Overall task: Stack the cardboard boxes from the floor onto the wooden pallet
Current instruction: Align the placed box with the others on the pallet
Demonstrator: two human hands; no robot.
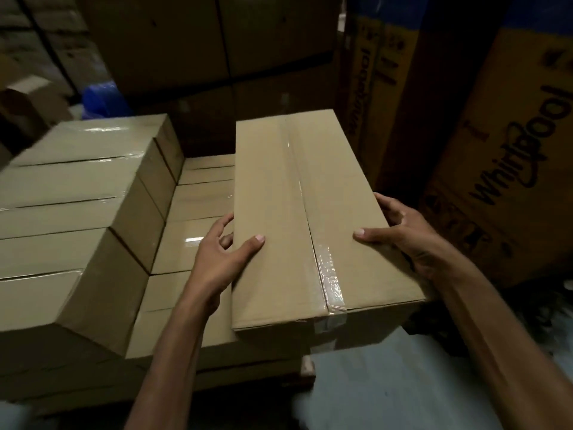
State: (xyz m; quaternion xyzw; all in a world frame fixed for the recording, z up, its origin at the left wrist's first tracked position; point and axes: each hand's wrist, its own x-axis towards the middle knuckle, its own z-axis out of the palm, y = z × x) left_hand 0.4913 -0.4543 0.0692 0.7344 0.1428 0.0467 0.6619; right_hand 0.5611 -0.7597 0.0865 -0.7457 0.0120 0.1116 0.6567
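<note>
A long taped cardboard box (288, 193) is held lengthwise in front of me, above the right end of the stacked boxes. My left hand (221, 259) grips its left edge, thumb on top and fingers down the side. My right hand (403, 234) grips its right edge the same way. Beneath and to the left, a low layer of boxes (192, 243) lies flat, and a taller stack (77, 193) of several boxes rises at the left. A corner of the wooden pallet (307, 366) shows under the stack.
Large printed appliance cartons (508, 156) stand close on the right. Dark cartons (201, 41) form a wall behind. A blue object (102, 100) sits at the back left. Pale floor (387, 383) lies at the lower right.
</note>
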